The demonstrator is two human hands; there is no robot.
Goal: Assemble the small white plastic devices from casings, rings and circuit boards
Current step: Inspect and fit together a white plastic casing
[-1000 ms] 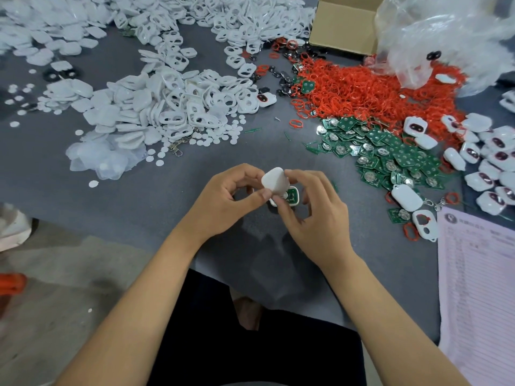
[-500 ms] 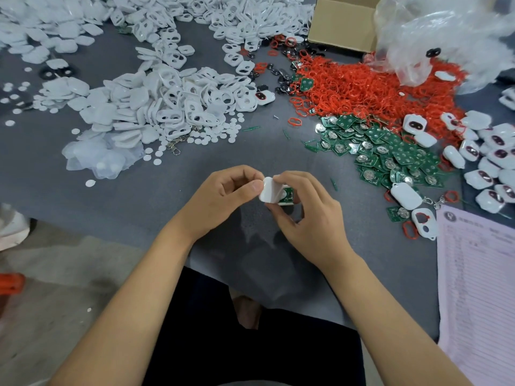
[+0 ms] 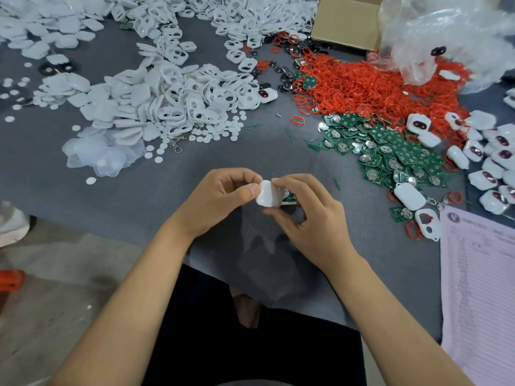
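My left hand (image 3: 220, 200) and my right hand (image 3: 309, 218) meet over the grey table (image 3: 195, 168), both pinching one small white casing (image 3: 269, 194). A green circuit board (image 3: 289, 196) peeks out from behind the casing under my right fingers. White casing halves (image 3: 167, 98) lie heaped at the far left and centre. Red rings (image 3: 370, 87) form a pile at the far right, with loose green circuit boards (image 3: 390, 151) just in front of them. Finished white devices (image 3: 490, 154) cluster at the right edge.
A cardboard box (image 3: 345, 20) and a clear plastic bag (image 3: 451, 32) stand at the back right. A pink printed sheet (image 3: 479, 288) lies at the front right. Small white discs (image 3: 217, 132) are scattered by the casing heap. My dark lap sits below the table edge.
The white casing was tilted upright above the board a second ago; it has since come down flat against the board between my fingertips. Both hands stayed in place.
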